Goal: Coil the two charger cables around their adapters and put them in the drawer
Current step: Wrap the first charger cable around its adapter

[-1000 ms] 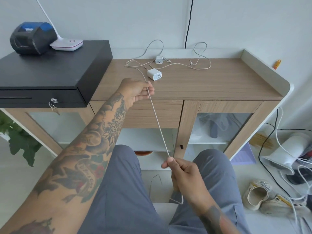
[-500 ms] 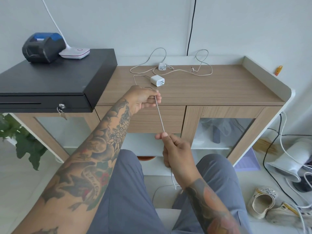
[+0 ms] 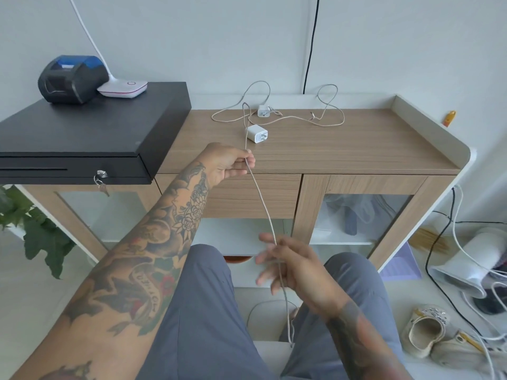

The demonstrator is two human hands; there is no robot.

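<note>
The thin pale braided charger cable (image 3: 262,200) is running from the near white square adapter (image 3: 256,134) on the light wooden tabletop (image 3: 343,149), down off the front edge and on between my knees. My left hand (image 3: 229,164) is pinching it just in front of that adapter, its grip clamped on the cable at the tabletop's edge. Lower down, my right hand (image 3: 290,266) is blurring; its fingers are spreading loosely, grip apart, with the cable passing across them. The second small white adapter (image 3: 263,110) is lying farther back near the wall, its own thin pale cable (image 3: 326,116) sprawling in loops around it. The wooden drawer front (image 3: 247,196) below the tabletop is sitting closed. A flat black cash drawer (image 3: 90,127) is resting at the left.
</note>
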